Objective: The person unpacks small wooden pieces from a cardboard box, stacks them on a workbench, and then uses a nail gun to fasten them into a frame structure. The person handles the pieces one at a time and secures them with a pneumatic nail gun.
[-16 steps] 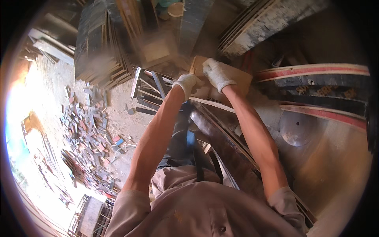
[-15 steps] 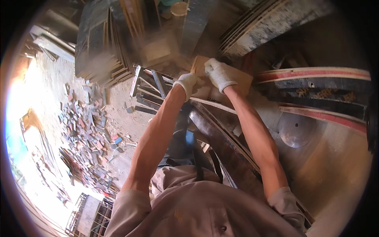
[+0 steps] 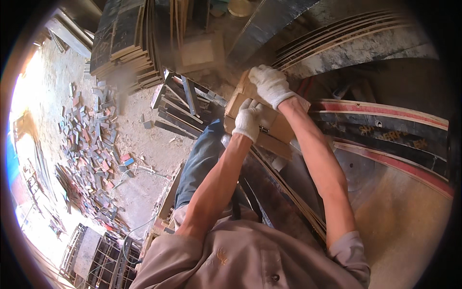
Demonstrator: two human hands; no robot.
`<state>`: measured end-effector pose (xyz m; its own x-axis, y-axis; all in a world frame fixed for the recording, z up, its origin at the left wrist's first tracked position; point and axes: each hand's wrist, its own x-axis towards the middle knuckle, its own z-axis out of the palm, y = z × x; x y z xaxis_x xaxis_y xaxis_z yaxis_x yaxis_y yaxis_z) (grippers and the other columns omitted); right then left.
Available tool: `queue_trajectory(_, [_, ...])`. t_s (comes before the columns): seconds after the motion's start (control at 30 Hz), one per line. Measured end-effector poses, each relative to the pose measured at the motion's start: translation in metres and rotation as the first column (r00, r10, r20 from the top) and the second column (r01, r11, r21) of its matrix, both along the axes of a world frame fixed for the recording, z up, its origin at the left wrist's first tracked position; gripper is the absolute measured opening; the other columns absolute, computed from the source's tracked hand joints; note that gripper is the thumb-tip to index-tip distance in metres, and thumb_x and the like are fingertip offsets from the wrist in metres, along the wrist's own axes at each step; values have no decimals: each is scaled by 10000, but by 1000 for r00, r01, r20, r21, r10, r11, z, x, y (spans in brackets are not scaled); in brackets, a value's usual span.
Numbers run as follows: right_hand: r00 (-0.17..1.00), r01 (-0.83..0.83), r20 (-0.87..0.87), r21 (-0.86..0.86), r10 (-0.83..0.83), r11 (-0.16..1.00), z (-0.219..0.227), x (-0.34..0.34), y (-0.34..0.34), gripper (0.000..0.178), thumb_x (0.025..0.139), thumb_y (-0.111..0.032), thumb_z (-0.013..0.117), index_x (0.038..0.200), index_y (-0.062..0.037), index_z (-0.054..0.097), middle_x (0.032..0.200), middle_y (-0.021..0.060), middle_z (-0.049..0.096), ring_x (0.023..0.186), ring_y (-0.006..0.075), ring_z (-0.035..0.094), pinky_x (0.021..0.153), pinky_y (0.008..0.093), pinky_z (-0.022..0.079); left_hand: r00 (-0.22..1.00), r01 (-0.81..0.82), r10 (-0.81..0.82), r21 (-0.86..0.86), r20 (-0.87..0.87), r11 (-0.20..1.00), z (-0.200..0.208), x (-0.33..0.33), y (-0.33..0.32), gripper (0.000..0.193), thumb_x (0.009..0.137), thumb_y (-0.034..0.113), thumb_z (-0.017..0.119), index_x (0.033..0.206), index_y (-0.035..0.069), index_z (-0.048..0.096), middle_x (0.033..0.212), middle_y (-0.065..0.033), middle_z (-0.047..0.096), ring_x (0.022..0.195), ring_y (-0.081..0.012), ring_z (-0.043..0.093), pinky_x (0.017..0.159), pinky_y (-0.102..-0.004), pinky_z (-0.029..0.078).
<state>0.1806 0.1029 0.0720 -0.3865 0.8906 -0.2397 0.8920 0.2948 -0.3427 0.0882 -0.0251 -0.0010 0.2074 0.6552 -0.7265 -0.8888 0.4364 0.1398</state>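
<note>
Some brown boards (image 3: 280, 128) slant lengthwise from upper left to lower right, beside dark strips (image 3: 190, 96), under the gloved left hand (image 3: 248, 120) and right hand (image 3: 270, 85), fingers curled, their grip impossible to tell.

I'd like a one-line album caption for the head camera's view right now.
Gloved left hand and right hand on a brown, boxy piece, with small scraps strewn across the floor.

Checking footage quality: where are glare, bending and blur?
Head view: glare whitens the left edge, left of the scrap pieces; head view: the red-edged board looks bowed; head view: a hazy patch blurs part of the dark board stack.
</note>
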Motion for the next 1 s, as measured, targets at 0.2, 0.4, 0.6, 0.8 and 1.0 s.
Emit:
queue_trajectory(0.2, [940, -293, 192, 29, 282, 956, -5, -48, 11, 138, 896, -119, 639, 1004, -138, 724, 1087, 77, 719, 1094, 283, 688, 901, 420, 577, 995, 82, -92, 224, 34, 971, -3, -12, -10, 857, 773, -193, 498, 1571, 100, 390, 1328, -77, 595, 1048, -205, 610, 823, -284, 508])
queue_trajectory(0.4, [768, -573, 348, -2, 538, 819, -36, -62, 9, 201, 904, -148, 617, 979, -117, 801, 1048, 97, 774, 1036, 301, 732, 844, 442, 593, 996, 85, -84, 128, -14, 988, 10, -10, -22, 900, 742, -212, 485, 1576, 103, 361, 1378, -94, 585, 1118, -234, 606, 822, -312, 531])
queue_trajectory(0.6, [731, -567, 416, -73, 542, 821, -39, -55, 10, 135, 890, -141, 602, 930, -132, 731, 973, 73, 723, 958, 274, 700, 805, 418, 576, 973, 221, -197, 240, -121, 945, 3, -7, -12, 754, 844, -168, 506, 1537, 110, 399, 1380, -92, 580, 1174, -257, 624, 904, -352, 561])
queue_trajectory(0.8, [918, 234, -396, 494, -22, 837, 35, -27, 13, 57, 916, -135, 652, 926, -117, 705, 884, 95, 713, 820, 330, 690, 743, 427, 560, 801, 472, -277, 277, -531, 837, 1, 22, 26, 458, 858, -71, 636, 1302, 41, 636, 1292, -83, 670, 1094, -223, 676, 923, -368, 573])
queue_trajectory(1.0, [588, 807, -358, 325, -725, 494, 41, 82, -150, 95, 981, -213, 637, 1038, -166, 697, 858, 180, 729, 770, 420, 704, 707, 509, 559, 312, 864, 71, 314, -948, 393, 20, 14, 53, 805, 672, -145, 579, 1410, 174, 632, 1479, -115, 583, 1487, -327, 404, 1244, -430, 305])
